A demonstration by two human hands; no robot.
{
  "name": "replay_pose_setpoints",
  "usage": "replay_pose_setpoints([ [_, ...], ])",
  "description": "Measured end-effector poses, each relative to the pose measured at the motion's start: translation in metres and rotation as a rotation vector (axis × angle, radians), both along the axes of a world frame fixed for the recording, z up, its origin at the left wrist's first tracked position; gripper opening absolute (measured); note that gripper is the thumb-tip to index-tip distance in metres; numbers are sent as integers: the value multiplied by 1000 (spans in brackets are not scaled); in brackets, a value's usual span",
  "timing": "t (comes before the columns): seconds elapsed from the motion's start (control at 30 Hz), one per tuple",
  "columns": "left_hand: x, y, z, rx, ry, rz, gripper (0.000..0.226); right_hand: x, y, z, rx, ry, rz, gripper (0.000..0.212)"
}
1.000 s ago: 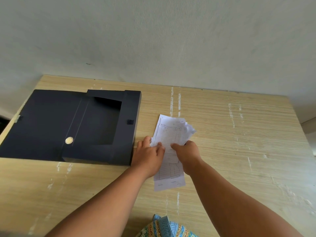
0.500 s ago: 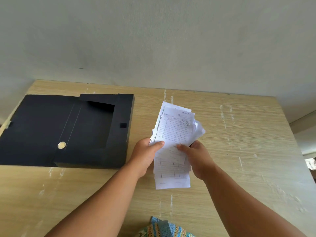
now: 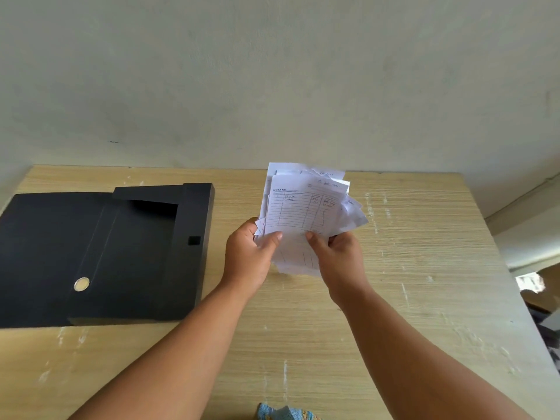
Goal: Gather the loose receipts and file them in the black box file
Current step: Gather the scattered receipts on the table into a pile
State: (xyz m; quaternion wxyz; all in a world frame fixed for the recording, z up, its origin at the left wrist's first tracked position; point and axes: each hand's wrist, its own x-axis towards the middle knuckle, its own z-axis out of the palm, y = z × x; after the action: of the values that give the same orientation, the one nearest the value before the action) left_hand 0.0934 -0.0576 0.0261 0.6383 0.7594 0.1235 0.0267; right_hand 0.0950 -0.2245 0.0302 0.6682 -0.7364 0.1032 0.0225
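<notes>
Both forearms are extended from the lower edge of the frame toward its centre, bare to the elbow. The left hand point(image 3: 248, 256) is held left of centre, thumb laid across the front of a sheaf of receipts point(image 3: 303, 207), fingers curled behind. The right hand point(image 3: 339, 256) is held just right of centre, thumb pressed on the sheaf's lower edge. The wrists are kept apart, slightly angled inward.
</notes>
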Motion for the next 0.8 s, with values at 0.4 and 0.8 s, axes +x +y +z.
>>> replay_pose_setpoints([
  [0.4, -7, -6, -16, 146, 27, -48, 18, -8, 3, -19, 330, 126, -32, 24],
  [0.8, 13, -1, 11, 261, -188, 92, 9, 13, 24, 10, 436, 59, -93, 18],
])
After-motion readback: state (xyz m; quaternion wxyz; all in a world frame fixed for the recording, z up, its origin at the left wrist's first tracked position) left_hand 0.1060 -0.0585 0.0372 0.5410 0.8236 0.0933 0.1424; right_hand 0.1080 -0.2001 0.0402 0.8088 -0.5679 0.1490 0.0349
